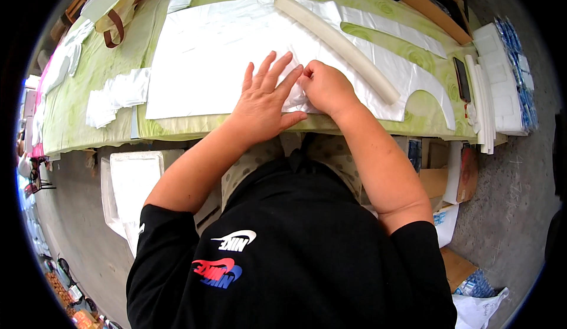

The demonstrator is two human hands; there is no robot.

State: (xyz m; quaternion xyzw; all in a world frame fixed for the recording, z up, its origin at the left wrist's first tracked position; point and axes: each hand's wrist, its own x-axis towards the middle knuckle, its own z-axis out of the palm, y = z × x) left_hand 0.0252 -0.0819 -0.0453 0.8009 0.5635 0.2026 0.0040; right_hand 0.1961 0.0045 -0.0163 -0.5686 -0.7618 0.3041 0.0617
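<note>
A large white plastic sheet point(201, 63), thin and shiny, lies across the table in front of me, with curved cut-outs and long strap-like ends at its right. My left hand point(263, 101) rests on it, fingers spread and palm down. Close beside the left fingertips, my right hand point(329, 88) is closed in a pinch on a bit of the plastic film, which wrinkles between both hands. The exact edge it grips is partly hidden by the fingers. A long whitish tube point(336, 48) lies slantwise over the sheet, beyond my right hand.
Folded white plastic pieces point(121, 95) lie at the left on the green patterned tablecloth point(407, 48). A yellowish bag with brown handles point(127, 10) is at the far left. To the right are a phone point(461, 80), white rolls point(481, 101) and an open cardboard box point(434, 7).
</note>
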